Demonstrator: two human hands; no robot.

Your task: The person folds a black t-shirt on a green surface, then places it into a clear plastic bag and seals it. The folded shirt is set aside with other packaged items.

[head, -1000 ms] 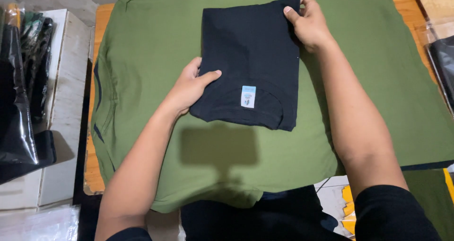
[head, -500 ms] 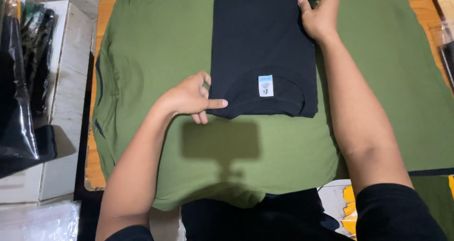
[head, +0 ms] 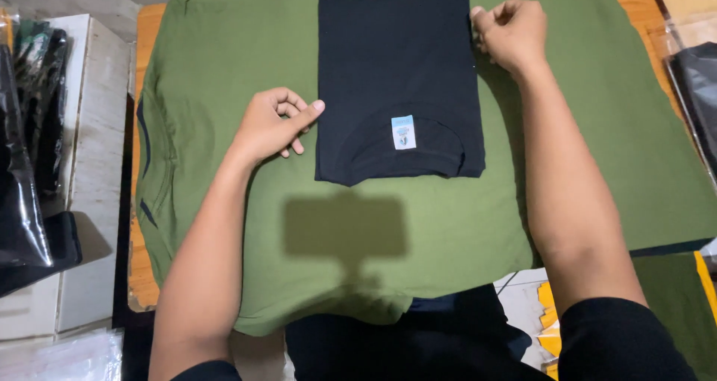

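Observation:
A folded black T-shirt (head: pixel 396 67) lies flat as a neat rectangle on a spread olive-green shirt (head: pixel 239 45). Its collar faces me, with a small pale label (head: pixel 403 132) showing. My left hand (head: pixel 272 123) rests on the green cloth beside the black shirt's left edge, fingers loosely curled, forefinger tip touching that edge. My right hand (head: pixel 510 33) sits at the upper right edge of the black shirt with fingers curled in, touching the fold but holding nothing.
The green shirt covers a wooden table (head: pixel 142 261). At left stand white boxes (head: pixel 93 164) with dark garments in clear plastic bags (head: pixel 22 149). Another bagged dark garment (head: pixel 694 90) lies at the right edge. Yellow and green items (head: pixel 672 299) sit near my right elbow.
Both hands have let go of the black shirt's corners. The left hand drew back onto the green cloth. The shirt now lies squared up and flat.

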